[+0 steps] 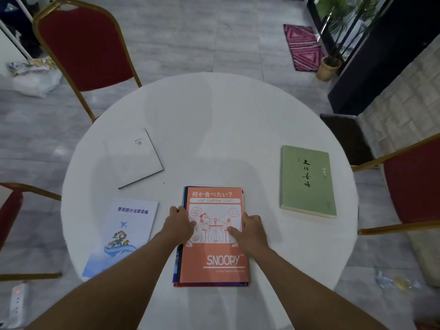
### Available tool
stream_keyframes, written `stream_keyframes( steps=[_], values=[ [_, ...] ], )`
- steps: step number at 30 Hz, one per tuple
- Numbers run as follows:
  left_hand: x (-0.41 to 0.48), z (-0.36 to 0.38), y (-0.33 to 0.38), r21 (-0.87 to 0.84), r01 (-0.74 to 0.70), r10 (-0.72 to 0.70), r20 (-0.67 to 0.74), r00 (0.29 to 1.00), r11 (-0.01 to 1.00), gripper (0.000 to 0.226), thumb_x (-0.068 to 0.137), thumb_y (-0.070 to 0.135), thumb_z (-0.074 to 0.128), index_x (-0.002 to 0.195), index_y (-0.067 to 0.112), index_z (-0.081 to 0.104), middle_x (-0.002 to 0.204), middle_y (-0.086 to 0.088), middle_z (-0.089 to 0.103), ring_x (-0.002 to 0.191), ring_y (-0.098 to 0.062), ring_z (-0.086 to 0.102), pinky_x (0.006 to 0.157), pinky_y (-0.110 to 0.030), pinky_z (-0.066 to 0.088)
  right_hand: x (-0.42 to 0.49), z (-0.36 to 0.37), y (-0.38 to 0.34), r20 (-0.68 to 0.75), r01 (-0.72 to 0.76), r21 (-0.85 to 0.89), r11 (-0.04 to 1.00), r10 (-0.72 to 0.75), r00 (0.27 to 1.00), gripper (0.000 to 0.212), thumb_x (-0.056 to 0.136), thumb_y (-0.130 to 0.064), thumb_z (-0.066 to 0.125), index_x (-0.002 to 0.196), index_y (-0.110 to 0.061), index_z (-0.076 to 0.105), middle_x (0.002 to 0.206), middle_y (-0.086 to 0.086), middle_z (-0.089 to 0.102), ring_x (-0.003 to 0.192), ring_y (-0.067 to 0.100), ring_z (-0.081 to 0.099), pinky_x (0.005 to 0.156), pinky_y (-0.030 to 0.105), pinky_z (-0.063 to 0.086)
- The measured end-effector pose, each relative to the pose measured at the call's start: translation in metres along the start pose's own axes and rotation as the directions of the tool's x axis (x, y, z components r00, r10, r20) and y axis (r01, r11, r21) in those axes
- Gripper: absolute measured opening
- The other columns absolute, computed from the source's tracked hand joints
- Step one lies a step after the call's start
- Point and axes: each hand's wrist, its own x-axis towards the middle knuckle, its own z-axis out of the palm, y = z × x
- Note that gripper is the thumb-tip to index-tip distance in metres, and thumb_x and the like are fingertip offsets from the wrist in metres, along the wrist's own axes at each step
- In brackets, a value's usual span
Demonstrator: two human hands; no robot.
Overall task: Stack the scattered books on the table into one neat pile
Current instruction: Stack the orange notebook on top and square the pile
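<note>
So the left hand point(181, 222) and right hand point(250, 228) press flat on the orange Snoopy booklet point(214, 234) topping a started pile near the round white worktop point(214, 115) front, while the green hardback point(307, 181), white book point(133, 158) and pale blue booklet point(126, 234) lie unstacked.

The table point(214, 120) is plain white. On it lie an orange Snoopy book point(214, 256) with white cartoon panel, a pale green book point(307, 181) with black characters, a white book point(134, 158), and a pale blue booklet point(123, 234) with blue print.
</note>
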Motion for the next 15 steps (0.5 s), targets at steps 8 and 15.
stream_keyframes(
  steps=[8,15],
  values=[
    [0.003,-0.0035,0.0037,0.018,0.03,-0.03,0.008,1.0,0.999,0.044,0.098,0.031,0.056,0.131,0.007,0.042,0.137,-0.015,0.041,0.118,-0.03,0.058,0.091,-0.034,0.057,0.0022,-0.0044,-0.0021,0.018,-0.008,0.022,1.0,0.008,1.0,0.049,0.09,-0.04,0.07,0.131,-0.016,0.058,0.127,0.006,0.061,0.105,0.024,0.068,0.09,0.036,0.06],
    [-0.0001,-0.005,0.0027,-0.034,0.019,-0.019,0.006,1.0,0.999,0.041,0.097,0.028,0.056,0.13,0.006,0.043,0.136,-0.015,0.041,0.118,-0.032,0.059,0.089,-0.034,0.057,0.0014,-0.006,-0.0019,0.04,-0.014,0.069,0.997,0.011,0.999,0.046,0.09,-0.036,0.072,0.129,-0.015,0.059,0.127,0.008,0.061,0.104,0.025,0.069,0.089,0.038,0.06]
  ],
)
